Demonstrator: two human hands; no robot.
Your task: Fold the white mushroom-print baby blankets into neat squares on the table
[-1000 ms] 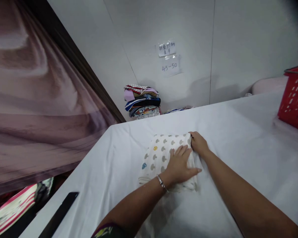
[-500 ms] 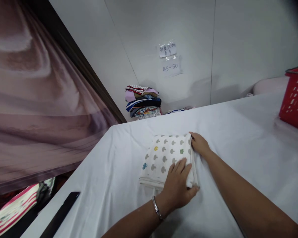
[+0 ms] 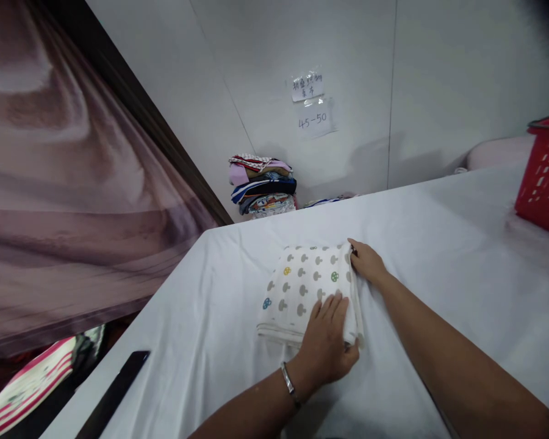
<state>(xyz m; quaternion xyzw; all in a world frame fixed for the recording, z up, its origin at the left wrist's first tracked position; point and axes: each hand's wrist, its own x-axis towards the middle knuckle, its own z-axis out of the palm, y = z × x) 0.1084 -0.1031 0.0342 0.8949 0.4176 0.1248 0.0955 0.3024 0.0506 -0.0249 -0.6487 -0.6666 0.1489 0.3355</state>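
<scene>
A folded white cloth [image 3: 293,286] printed with grey, yellow, blue and green mushrooms lies on the white-covered table [image 3: 183,341]. My left hand [image 3: 326,338], with a silver bracelet at the wrist, rests at the cloth's near right corner. Its fingers lie on top and its thumb closes in at the right edge, gripping the corner. At the far right corner, my right hand [image 3: 366,263] pinches the cloth's edge; part of its fingers is hidden behind the fold.
A stack of folded fabrics [image 3: 263,186] stands beyond the table by the wall. A red basket [image 3: 546,177] is at the far right. Near the left edge lies a long black object [image 3: 114,393]. A pinkish curtain [image 3: 73,201] hangs on the left. Handwritten paper signs [image 3: 315,119] are on the wall.
My left thumb has drawn in toward the cloth's right edge from a more spread position. My right hand keeps its hold at the far corner. The view has shifted slightly.
</scene>
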